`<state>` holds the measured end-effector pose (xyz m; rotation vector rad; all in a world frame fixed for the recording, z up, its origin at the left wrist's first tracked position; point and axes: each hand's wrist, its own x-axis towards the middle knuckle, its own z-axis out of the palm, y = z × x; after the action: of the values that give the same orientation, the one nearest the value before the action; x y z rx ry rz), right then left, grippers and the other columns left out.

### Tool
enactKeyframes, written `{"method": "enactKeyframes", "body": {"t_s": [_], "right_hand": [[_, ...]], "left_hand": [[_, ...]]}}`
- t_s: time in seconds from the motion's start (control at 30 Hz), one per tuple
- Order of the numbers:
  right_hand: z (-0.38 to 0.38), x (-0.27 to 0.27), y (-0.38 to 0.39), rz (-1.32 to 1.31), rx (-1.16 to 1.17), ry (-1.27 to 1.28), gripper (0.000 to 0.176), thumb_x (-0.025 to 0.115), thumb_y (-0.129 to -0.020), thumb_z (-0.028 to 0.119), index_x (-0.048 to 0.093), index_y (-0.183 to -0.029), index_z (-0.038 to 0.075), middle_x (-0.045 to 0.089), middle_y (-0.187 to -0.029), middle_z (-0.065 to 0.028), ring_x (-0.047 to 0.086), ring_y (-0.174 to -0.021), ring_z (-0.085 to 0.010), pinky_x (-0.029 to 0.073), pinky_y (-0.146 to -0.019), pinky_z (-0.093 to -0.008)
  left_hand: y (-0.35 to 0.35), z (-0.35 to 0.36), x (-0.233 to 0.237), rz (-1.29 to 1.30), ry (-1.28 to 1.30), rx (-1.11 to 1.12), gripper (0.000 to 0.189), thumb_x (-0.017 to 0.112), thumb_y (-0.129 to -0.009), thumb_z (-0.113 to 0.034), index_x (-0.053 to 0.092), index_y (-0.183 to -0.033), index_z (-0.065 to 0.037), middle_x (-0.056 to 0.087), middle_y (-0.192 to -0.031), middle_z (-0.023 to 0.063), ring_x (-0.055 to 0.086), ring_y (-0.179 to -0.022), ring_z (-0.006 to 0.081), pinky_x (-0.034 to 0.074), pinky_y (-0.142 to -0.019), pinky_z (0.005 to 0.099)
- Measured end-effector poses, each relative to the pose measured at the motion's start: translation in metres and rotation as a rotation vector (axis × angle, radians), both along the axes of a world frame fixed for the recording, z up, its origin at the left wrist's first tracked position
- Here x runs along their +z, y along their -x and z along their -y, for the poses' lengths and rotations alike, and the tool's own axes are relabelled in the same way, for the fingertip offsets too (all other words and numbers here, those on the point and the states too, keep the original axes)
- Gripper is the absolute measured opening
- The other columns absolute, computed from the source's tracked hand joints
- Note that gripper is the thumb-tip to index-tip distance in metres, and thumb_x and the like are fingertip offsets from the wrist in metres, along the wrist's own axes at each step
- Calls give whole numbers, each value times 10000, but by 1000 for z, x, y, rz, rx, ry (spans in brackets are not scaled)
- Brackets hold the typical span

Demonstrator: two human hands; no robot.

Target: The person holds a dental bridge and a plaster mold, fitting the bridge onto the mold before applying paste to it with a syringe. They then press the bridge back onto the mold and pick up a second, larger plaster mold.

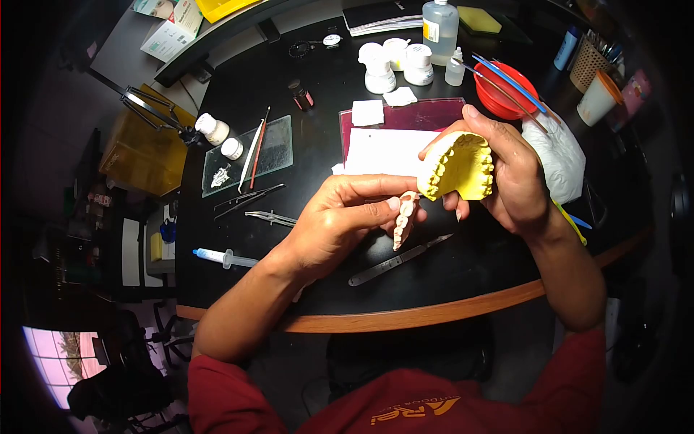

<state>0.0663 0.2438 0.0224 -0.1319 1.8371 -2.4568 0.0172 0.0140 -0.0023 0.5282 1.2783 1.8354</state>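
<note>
Metal blade [397, 260] lies flat on the black table [238, 286], below the yellow dental cast [459, 166]. Left hand [347, 217], fingers curled, pinches a pale tooth strip [403, 217] just under the cast's left edge. Right hand [517, 181] grips the cast from behind, its teeth side facing up. White sheet [383, 148] lies behind the cast, red bowl [506, 90] farther beyond

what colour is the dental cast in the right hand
Yellow dental cast, held in the right hand; head view.

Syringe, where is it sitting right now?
In the head view the syringe lies on the black table, left of the left hand, just nearer the table edge than the tweezers.
</note>
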Motion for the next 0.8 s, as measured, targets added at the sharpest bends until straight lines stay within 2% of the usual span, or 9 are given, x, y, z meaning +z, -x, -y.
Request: {"method": "enactKeyframes", "body": {"t_s": [0.5,0.8], "right_hand": [[0,1,0,1,-3,-4,610,269,-1087,382,654,-1013,-86,678,-741,-169,644,-540,-170,527,-433,-238],[1,1,-1,4,8,3,623,262,-1089,389,654,-1016,-91,679,-742,-169,650,-543,-173,530,-432,-236]], "left_hand": [[0,0,1,-11,-3,-1,379,588,-956,-70,593,-1308,73,697,-1077,216,681,-974,233,526,-821,324],[0,0,0,15,-25,-9,376,586,-954,-70,595,-1305,64,697,-1062,213,674,-907,214,517,-777,318]]}}
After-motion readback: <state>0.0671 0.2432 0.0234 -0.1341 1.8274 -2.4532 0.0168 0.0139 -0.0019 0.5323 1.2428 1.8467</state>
